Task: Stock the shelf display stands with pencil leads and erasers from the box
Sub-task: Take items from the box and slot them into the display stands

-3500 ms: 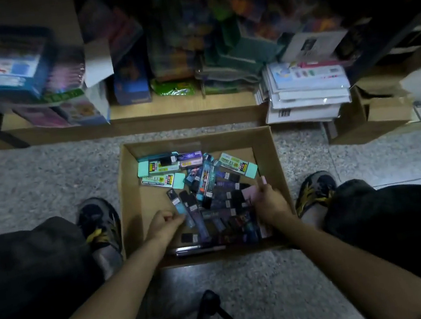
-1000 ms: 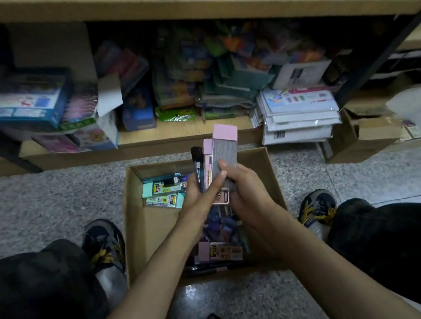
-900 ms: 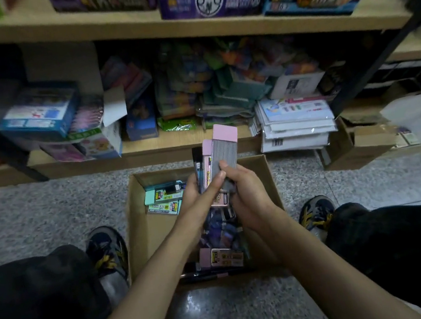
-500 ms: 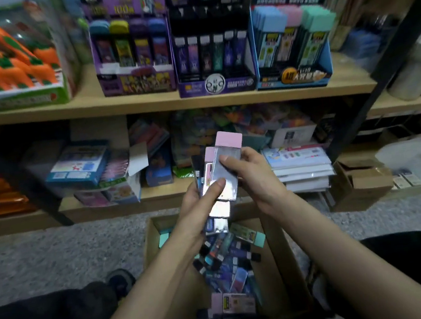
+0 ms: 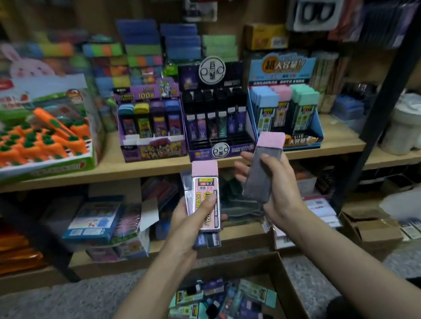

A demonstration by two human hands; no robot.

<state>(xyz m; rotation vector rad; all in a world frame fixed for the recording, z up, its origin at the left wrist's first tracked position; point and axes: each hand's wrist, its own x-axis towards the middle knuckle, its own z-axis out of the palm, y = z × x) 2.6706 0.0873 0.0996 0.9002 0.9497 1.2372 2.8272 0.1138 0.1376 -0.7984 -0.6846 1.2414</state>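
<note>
Wooden shelf (image 5: 114,169) runs across mid-scene. The goods stacked behind and above it are blurred and their labels are unreadable. Cardboard box (image 5: 291,290) sits near, on the floor. It is cut off by the bottom edge and partly hidden behind the forearms, with loose lead cases (image 5: 223,307) heaped inside.

On the shelf, left to right: carrot eraser tray (image 5: 36,170), purple stand (image 5: 154,150), black stand (image 5: 211,79), blue stand (image 5: 281,68). The blue stand holds rows of blue, pink and teal capped cases.

Left hand (image 5: 193,218) is raised in front of the shelf edge, its fingers curled round a stack of cases (image 5: 205,186) with the thumb laid across the front. The top case is pink-capped, label facing the camera. Darker cases poke out under it, but how many there are cannot be told.

Right hand (image 5: 277,190), just to the right and apart from the left, grips a single pink-capped case (image 5: 259,174). The case is tilted with its grey back showing, and its cap overlaps the base of the blue stand in view. Whether the two touch cannot be told.
</note>
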